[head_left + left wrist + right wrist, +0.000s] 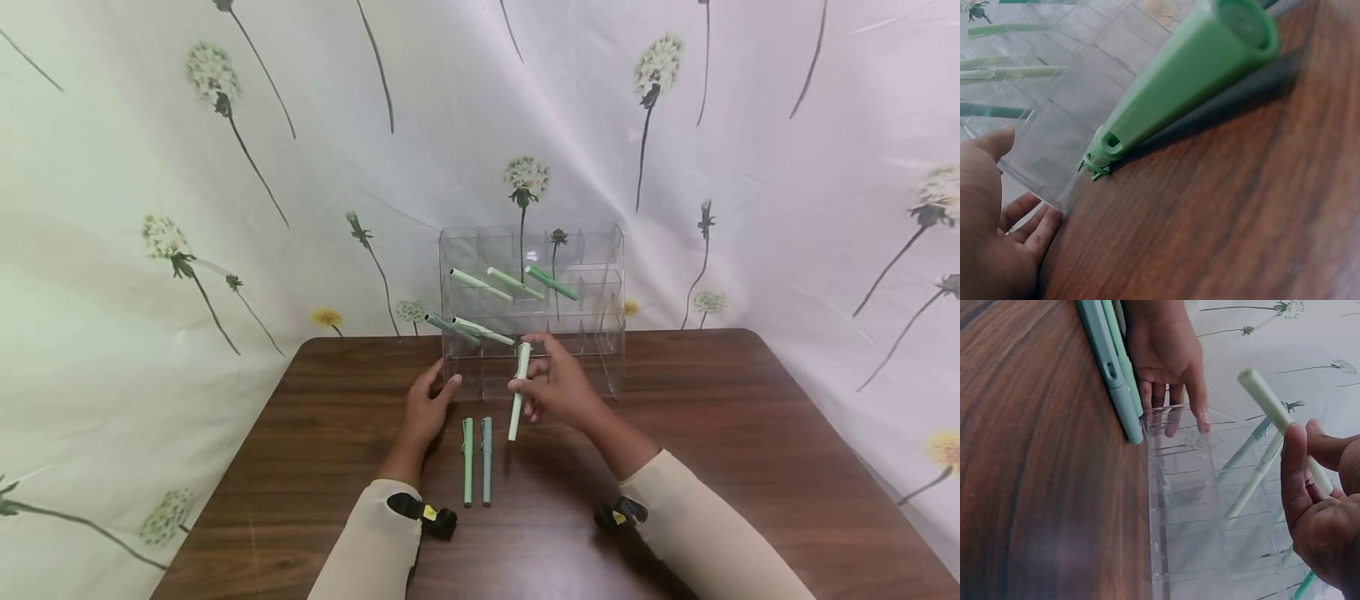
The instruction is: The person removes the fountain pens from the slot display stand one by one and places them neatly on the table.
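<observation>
A clear compartmented pen organizer (621,287) stands upright at the table's back. My left hand (429,404) holds its lower left corner, thumb at the front and fingers around the side. My right hand (561,390) pinches a pale mint-white pen (514,417) between thumb and fingers, in front of the lower tiers, clip end up. Tilted pens sit in the organizer: a whitish pen (480,284), a light green pen (510,281) and a dark green pen (552,283) higher up, a dark teal pen (432,319) and a pale pen (480,330) below.
On the brown wooden table (300,467), a green pen (468,475) and a blue-grey pen (487,475) lie side by side between the forearms. A dandelion-printed curtain (337,167) hangs right behind the organizer.
</observation>
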The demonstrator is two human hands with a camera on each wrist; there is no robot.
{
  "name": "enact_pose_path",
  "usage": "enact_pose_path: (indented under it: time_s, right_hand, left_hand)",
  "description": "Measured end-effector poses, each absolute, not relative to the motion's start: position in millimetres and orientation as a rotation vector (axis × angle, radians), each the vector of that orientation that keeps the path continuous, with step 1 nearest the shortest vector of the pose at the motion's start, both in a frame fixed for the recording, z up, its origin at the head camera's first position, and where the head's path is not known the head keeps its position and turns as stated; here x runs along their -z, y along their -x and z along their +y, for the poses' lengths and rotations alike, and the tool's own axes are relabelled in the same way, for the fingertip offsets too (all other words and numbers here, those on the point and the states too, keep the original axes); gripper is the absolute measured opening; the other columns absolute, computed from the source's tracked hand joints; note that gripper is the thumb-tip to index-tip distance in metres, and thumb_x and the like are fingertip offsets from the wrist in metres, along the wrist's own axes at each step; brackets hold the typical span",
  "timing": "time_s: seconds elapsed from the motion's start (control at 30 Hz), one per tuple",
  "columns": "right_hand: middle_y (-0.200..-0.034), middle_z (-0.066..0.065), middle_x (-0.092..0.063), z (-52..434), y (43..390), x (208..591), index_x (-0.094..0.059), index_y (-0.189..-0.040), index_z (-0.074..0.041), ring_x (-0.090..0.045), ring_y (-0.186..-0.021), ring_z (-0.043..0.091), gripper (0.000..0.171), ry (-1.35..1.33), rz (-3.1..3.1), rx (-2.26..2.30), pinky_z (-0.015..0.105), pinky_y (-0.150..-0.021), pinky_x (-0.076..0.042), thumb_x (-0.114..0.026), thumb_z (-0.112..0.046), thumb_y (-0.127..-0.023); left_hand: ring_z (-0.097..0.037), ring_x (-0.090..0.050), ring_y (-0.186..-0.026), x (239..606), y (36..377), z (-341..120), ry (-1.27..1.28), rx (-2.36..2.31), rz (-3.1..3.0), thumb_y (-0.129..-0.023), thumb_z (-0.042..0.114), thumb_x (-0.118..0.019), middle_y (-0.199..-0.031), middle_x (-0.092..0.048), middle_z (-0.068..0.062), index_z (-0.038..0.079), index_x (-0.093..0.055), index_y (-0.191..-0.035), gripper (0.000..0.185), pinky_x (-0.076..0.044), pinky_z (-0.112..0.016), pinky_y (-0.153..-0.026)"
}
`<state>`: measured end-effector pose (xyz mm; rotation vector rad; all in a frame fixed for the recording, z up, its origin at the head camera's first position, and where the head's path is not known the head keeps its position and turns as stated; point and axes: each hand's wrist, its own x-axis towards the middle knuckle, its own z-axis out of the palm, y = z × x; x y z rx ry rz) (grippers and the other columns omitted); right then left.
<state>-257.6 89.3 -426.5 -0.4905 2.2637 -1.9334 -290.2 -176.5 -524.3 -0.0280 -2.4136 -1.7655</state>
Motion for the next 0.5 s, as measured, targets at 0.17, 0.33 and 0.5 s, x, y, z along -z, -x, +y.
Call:
enact_pose_path:
  time_s: [0.17,0.33,0.5]
  right_hand:
    - [-0.085,0.009,-0.067,91,255,434,-0.043,-0.159,-0.017,-0.068,-0.052,0.021,0.080,0.448,2.251,1.908,0.041,-0.051,-0.061,-0.084,0.002,-0.093]
    - [-0.091,0.009,-0.067,92,253,444,-0.039,-0.163,-0.013,-0.068,-0.055,0.019,0.084,0.426,2.205,1.888,0.038,-0.053,-0.061,-0.082,0.004,-0.093]
    - [-0.091,0.009,-0.068,92,250,453,-0.035,-0.166,-0.010,-0.067,-0.057,0.019,0.089,0.441,2.199,1.861,0.034,-0.052,-0.059,-0.083,0.004,-0.092]
  left_hand:
    - [-0.041,-0.050,-0.153,524,290,-176,0.019,1.765,-2.413,-0.108,0.039,-0.071,-0.166,-0.050,-0.020,0.021,-0.050,-0.166,0.064,-0.041,-0.062,-0.125]
    - [-0.041,-0.050,-0.153,524,289,-176,0.019,1.758,-2.406,-0.109,0.038,-0.071,-0.165,-0.050,-0.021,0.019,-0.050,-0.166,0.064,-0.041,-0.062,-0.126]
    - [-0.041,-0.050,-0.153,525,288,-176,0.015,1.756,-2.404,-0.108,0.038,-0.071,-0.164,-0.051,-0.021,0.019,-0.050,-0.165,0.064,-0.041,-0.062,-0.126]
